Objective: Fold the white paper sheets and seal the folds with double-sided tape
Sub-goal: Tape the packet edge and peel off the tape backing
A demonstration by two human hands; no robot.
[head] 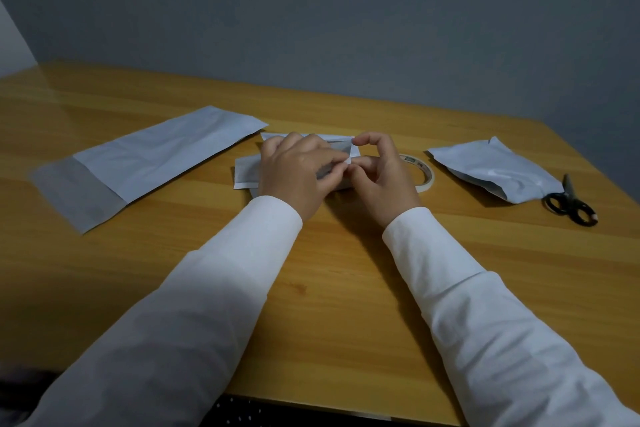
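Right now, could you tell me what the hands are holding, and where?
Both hands pinch the folded white paper sheet at its right end.

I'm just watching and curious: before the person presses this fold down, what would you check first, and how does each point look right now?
1. Folded paper lies on the table under both hands: ok.
2. Left hand pinches the paper's fold: ok.
3. Right hand fingertips meet the left at the fold: ok; whether they pinch tape cannot tell.
4. Tape strip already on the fold: cannot tell, hidden by the fingers.
5. Tape roll near, just behind the right hand: ok.
6. Scissors lie apart at the right, beside another folded piece: ok.
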